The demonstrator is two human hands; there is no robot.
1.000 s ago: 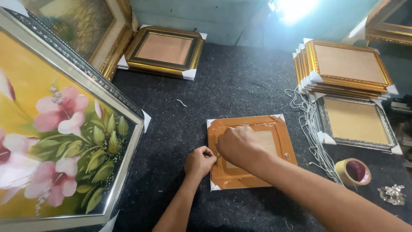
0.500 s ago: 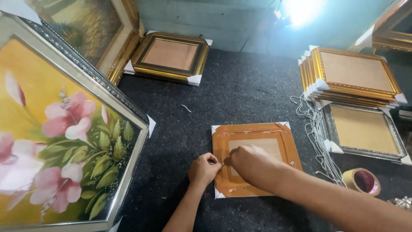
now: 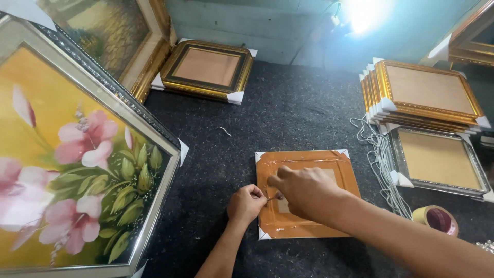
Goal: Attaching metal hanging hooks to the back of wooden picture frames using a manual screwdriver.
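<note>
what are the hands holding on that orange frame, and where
Both the left hand and right hand pinch at one spot on the left edge of the orange tape-wrapped picture frame; whatever is pinched there is too small to tell.

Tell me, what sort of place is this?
Probably a picture-framing workshop. A stack of gold frames sits on the dark felt worktable, a framed flower painting leans at the left, and both hands work on an orange frame back beside a tape roll.

Orange frame point(image 3: 309, 193): glossy film wrap, white paper corners. Surface point(image 3: 288, 113): dark, rough, matt felt-like cloth. Stacked frames point(image 3: 427, 95): shiny gilt.
</note>
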